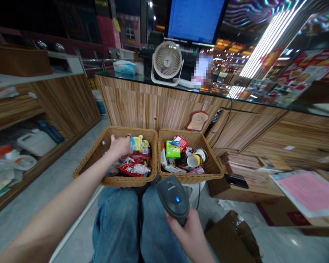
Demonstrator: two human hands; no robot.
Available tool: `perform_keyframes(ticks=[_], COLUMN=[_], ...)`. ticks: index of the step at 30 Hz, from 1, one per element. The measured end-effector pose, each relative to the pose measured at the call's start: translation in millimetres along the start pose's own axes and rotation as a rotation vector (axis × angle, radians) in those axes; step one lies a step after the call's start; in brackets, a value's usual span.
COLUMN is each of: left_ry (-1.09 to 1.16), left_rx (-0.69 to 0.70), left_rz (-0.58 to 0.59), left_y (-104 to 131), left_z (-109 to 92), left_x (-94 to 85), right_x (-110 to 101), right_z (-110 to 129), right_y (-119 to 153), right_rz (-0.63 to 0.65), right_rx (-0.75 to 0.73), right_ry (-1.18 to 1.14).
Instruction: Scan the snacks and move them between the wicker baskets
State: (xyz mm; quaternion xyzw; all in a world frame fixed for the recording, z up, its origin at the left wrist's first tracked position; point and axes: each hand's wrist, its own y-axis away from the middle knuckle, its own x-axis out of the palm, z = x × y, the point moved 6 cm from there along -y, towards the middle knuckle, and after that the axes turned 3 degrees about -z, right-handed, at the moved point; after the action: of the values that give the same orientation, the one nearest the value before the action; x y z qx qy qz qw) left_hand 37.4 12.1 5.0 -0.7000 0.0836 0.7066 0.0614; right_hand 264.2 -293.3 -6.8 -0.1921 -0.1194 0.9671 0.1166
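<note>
My right hand (190, 233) is wrapped round the handle of a dark grey barcode scanner (172, 197) with a lit blue light, held above my right knee. Over the left wicker basket (82, 170), my left hand (122, 147) is closed at the edge of a small yellow and blue packet (139, 144); its fingertips are partly hidden. Under that packet lie a red packet (130, 167) and other small packaged goods. The right wicker basket (218, 171) holds a green box (173, 149), a yellow and white cup-shaped container (196, 158) and several other packages.
A wooden counter (134, 98) stands behind the baskets, bearing a white fan (167, 60) and a monitor (196, 22). Cardboard boxes (249, 193) with a black phone-like object (237, 180) are at right. An open shelf (13, 128) with a white jug (38, 144) stands left.
</note>
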Motion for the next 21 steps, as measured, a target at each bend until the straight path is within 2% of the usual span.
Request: perform_keyframes(ticks=[4,6,8,12,17,21], left_ry=[0.010,0.112,0.256,0.415,0.349,0.349], left_rx=[0.073,0.120,0.145,0.200,0.312,0.312], left_rz=[-0.377,-0.564,-0.662,-0.682,-0.710,-0.718], left_y=[45,69,87,106,113,111], left_z=[-6,-9,-10,-16,-26,-24], left_x=[-23.4,-26.4,-21.0,-4.4,-1.3,0.9], right_x=[3,6,10,17,23,25], right_z=[2,4,6,8,10,12], right_y=[-2,-3,-5,-7,-10,-11], right_rz=[0.018,0.024,0.041,0.068,0.083,0.087], right_rx=[-0.013,-0.021,-0.026,-0.029,-0.043,-0.047], right_ry=[-0.021,-0.029,-0.030,-0.019,-0.023,0.002])
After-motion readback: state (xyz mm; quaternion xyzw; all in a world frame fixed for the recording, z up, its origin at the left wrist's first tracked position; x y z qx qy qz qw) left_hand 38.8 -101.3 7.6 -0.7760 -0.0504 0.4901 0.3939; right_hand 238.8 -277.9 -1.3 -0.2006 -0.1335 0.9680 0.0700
